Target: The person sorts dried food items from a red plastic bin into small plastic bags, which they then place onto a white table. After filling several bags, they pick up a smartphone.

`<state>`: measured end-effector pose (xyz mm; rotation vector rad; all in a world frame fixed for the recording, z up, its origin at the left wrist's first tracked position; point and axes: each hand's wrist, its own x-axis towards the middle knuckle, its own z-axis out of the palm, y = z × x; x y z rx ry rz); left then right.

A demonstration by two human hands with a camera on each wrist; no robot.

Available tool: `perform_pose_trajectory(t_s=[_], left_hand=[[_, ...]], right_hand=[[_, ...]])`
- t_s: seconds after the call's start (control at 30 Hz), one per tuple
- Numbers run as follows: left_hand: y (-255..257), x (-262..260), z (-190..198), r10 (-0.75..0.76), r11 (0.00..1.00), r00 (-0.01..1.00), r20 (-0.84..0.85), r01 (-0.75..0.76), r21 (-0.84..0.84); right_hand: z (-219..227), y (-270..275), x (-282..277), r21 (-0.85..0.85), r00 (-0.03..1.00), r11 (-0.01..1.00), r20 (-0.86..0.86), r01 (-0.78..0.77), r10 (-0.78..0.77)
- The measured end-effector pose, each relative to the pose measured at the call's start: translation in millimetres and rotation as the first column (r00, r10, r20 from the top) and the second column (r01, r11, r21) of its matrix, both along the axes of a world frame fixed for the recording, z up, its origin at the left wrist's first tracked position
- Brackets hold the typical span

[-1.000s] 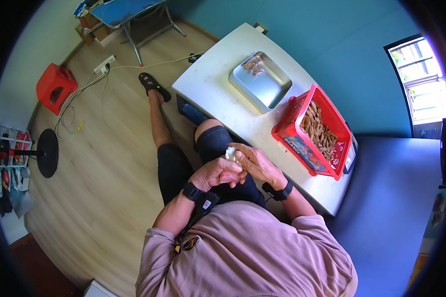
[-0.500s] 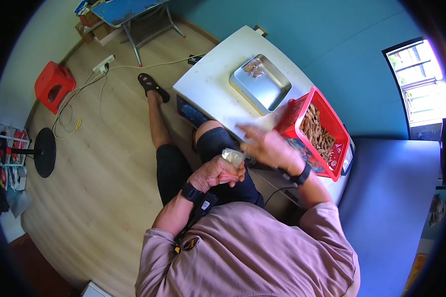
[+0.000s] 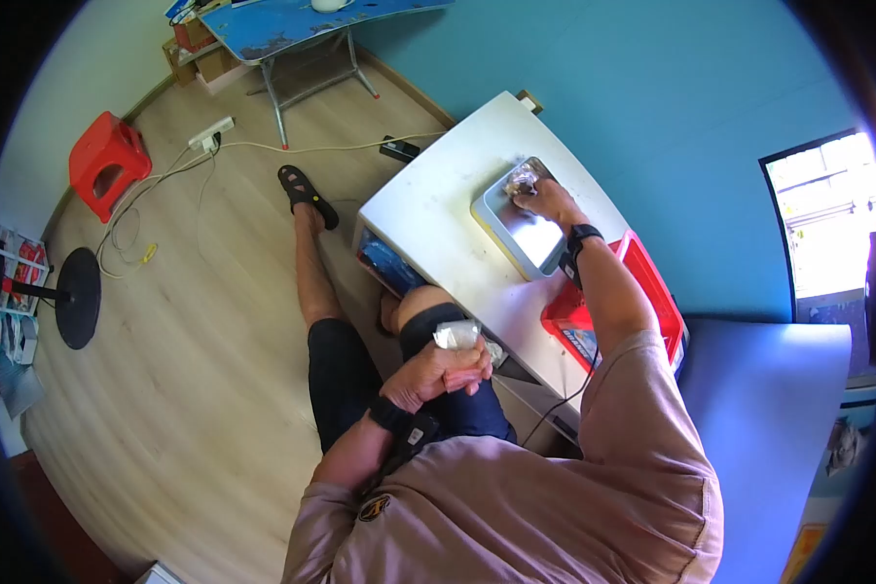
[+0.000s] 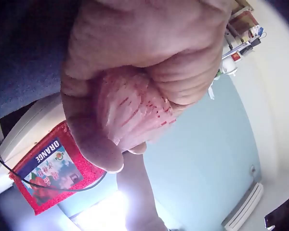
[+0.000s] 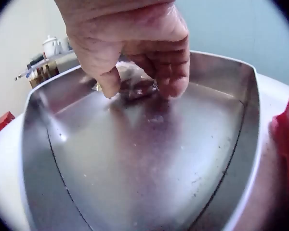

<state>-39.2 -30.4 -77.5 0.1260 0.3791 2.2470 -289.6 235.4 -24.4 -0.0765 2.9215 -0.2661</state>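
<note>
While the left hand [image 3: 426, 374] grips a crumpled pink and clear plastic bag [image 4: 131, 114] over the dark shorts [image 3: 339, 362], its fingers curled tight round it, the right hand [image 3: 551, 202] reaches into the metal tray [image 5: 197, 134] on the white counter [image 3: 426, 187]. At the tray's far end lies a clear packet [image 5: 136, 88] with something brown inside, right between thumb and fingers; from where I stand I cannot tell whether they are pinching it or merely around it. I'd judge the step in hand to be setting down or picking up at the tray. Either way, the next move seems to call for a clean lift of the fingers past the rim, without dragging the packet askew. As for writing, the red basket [image 4: 89, 166] near the tray carries a colourful label [image 4: 53, 168]: ORANGE stands out in pale capitals, but the smaller lettering I can't make out. The badge [image 3: 374, 507] on the shirt [image 3: 526, 506] is too small to read.
</note>
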Motion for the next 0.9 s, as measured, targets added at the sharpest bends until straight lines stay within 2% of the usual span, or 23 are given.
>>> perform_pose_trajectory(t_s=[0.03,0.1,0.17,0.23,0.27,0.47,0.63,0.7,0.83,0.9], left_hand=[[-0.7,-2.5,-0.1,-0.003,1.000,1.000,0.003,0.003,-0.001],[-1.3,-6.2,2.0,-0.081,0.996,0.997,0.010,0.081,0.024],[-0.7,-8.7,4.0,-0.103,0.994,0.995,0.015,0.103,0.026],[-1.5,-8.6,4.5,-0.106,0.994,0.994,-0.023,0.106,0.004],[-2.2,-8.8,6.0,-0.110,0.994,0.994,-0.017,0.111,0.008],[-2.1,-6.3,6.8,-0.102,0.994,0.994,-0.024,0.101,-0.049],[-1.6,-0.6,6.4,-0.027,0.999,1.000,0.010,0.027,-0.032],[-0.2,0.6,0.8,-0.023,1.000,1.000,0.008,0.023,-0.007],[3.0,3.0,-5.2,0.002,0.999,1.000,-0.002,-0.002,0.033],[2.1,3.2,-4.8,0.000,0.999,1.000,0.003,0.000,0.038]], right_hand=[[-0.2,-5.6,2.0,-0.001,1.000,1.000,0.003,0.003,-0.003],[0.4,-11.6,6.9,0.139,0.999,0.990,-0.038,0.036,-0.031],[-1.0,-11.4,4.3,0.155,0.999,0.987,-0.036,0.035,-0.029],[1.1,-11.2,3.0,0.207,0.999,0.978,0.014,-0.032,0.030],[4.7,-9.6,3.9,0.206,0.997,0.975,0.036,-0.079,0.073],[17.4,-19.2,14.3,0.213,0.991,0.976,0.134,-0.049,0.021],[3.0,-6.2,16.7,0.131,1.000,0.991,-0.010,-0.012,0.013],[6.3,-3.9,19.6,0.041,0.999,0.999,0.035,0.011,-0.012],[9.6,-4.2,34.5,0.019,0.995,0.996,0.051,0.087,-0.088],[13.6,-2.3,38.6,-0.004,0.998,0.998,0.021,0.066,-0.066]])
